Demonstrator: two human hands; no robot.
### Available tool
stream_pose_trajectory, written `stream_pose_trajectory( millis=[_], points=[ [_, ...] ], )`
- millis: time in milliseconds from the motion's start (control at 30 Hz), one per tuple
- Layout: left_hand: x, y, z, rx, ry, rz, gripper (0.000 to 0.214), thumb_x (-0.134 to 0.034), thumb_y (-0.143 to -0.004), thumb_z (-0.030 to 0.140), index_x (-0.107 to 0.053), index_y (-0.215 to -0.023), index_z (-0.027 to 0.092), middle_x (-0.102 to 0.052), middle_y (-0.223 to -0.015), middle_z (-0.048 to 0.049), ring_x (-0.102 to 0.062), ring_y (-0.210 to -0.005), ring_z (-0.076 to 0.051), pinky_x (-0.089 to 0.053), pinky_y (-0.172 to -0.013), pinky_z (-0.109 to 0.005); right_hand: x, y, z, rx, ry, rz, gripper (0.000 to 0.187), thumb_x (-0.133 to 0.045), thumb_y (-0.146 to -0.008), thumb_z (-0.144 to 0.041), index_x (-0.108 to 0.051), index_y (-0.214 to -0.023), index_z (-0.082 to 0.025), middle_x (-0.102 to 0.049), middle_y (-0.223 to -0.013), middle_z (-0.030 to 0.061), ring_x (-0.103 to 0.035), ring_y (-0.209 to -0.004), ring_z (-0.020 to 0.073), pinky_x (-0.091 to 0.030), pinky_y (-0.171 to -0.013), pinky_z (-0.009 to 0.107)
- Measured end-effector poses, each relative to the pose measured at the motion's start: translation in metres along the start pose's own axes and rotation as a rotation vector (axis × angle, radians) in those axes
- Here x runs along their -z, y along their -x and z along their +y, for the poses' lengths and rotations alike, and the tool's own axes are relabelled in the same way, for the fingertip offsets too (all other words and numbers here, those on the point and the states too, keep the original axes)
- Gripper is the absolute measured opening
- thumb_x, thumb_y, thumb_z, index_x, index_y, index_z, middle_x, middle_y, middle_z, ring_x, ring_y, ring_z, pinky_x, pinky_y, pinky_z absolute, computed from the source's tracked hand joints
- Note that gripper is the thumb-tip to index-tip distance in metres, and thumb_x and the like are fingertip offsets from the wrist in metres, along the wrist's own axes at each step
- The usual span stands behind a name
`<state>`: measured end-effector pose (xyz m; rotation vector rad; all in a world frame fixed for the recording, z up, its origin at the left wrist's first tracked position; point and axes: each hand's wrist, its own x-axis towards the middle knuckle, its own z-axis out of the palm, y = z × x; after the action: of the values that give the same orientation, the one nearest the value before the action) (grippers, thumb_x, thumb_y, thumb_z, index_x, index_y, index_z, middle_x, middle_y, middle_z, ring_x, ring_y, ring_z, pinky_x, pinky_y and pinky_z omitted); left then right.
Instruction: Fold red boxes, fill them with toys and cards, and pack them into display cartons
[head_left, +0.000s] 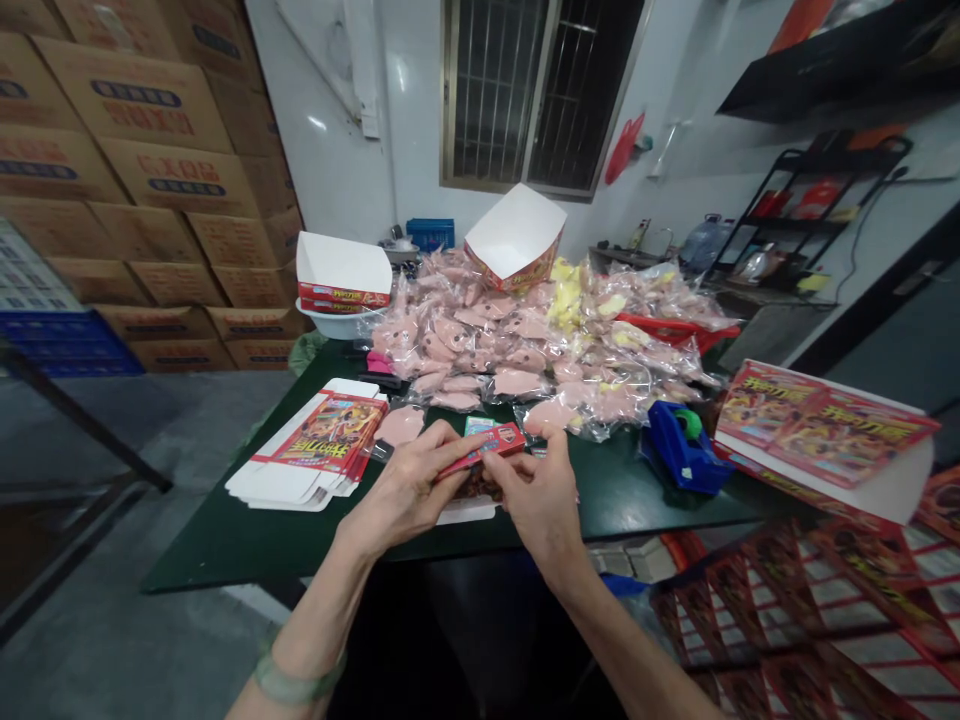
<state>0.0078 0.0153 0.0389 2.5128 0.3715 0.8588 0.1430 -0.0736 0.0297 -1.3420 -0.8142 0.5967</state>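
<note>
A dark green work table (pixel 225 545) fills the middle of a storeroom, and everything here sits in relation to it. Beyond its far left corner, printed cardboard cartons (pixel 127 130) stack up high; behind its far edge is a barred window (pixel 517 90). Across the table's far half spreads a heap of clear plastic packets (pixel 480 345) of pink pieces, with two folded white paper trays (pixel 516 240) perched near the heap's back edge. Toward the table's right end sit a blue tape dispenser (pixel 679 450) and a stack of red printed box blanks (pixel 825 435) overhanging the edge, while a flat, partly folded red-and-white box blank (pixel 322 455) lies near the table's front left.

Over the table's front edge, both hands work close together. A small red carton (pixel 480 455) lies between them, its long axis running roughly left to right, rising toward the right. The left hand (pixel 405 490) is nearer its lower end, with curled fingers (pixel 450 442) closed over it. The right hand (pixel 536 495) meets the upper end, fingers (pixel 544 432) bent inward and touching it – though the view is poor, and whether they truly grip is hard to say. A small teal card (pixel 478 426) sits just behind the carton.
</note>
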Motion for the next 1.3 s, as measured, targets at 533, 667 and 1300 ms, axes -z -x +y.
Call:
stream_pose_trajectory(
  millis=[533, 667, 1300],
  points=[
    [-0.028, 0.047, -0.031, 0.593, 0.563, 0.843, 0.048, -0.056, -0.082, 0.043, -0.049, -0.127, 0.027, -0.06, -0.119, -0.0061, -0.06, -0.105, -0.024, -0.05, -0.092, -0.039, 0.022, -0.009, 0.044, -0.023, -0.103, -0.125, 0.034, -0.059, -0.079, -0.039, -0.052, -0.105, -0.019, -0.061, -0.082, 0.0012, -0.057, -0.07, 0.0154, -0.047, -0.061, 0.027],
    [-0.037, 0.06, -0.035, 0.637, 0.343, 0.796, 0.065, -0.067, -0.072, 0.044, -0.045, -0.13, 0.023, -0.059, -0.12, -0.0099, -0.059, -0.106, -0.027, -0.046, -0.096, -0.046, 0.036, -0.023, 0.006, 0.254, 0.184, -0.169, 0.018, -0.067, -0.074, -0.03, -0.061, -0.087, -0.02, -0.06, -0.076, -0.0003, -0.053, -0.067, 0.0142, -0.043, -0.061, 0.025],
    [-0.039, 0.061, -0.035, 0.825, 0.277, 0.683, 0.039, -0.079, -0.053, 0.044, -0.07, -0.075, 0.013, -0.074, -0.071, -0.0057, -0.07, -0.066, -0.026, -0.06, -0.063, -0.035, 0.134, -0.172, 0.079, 0.4, 0.79, -0.329, 0.036, -0.059, -0.062, 0.003, -0.07, -0.09, -0.016, -0.064, -0.109, 0.0124, -0.053, -0.108, 0.0248, -0.033, -0.099, 0.045]
  ],
)
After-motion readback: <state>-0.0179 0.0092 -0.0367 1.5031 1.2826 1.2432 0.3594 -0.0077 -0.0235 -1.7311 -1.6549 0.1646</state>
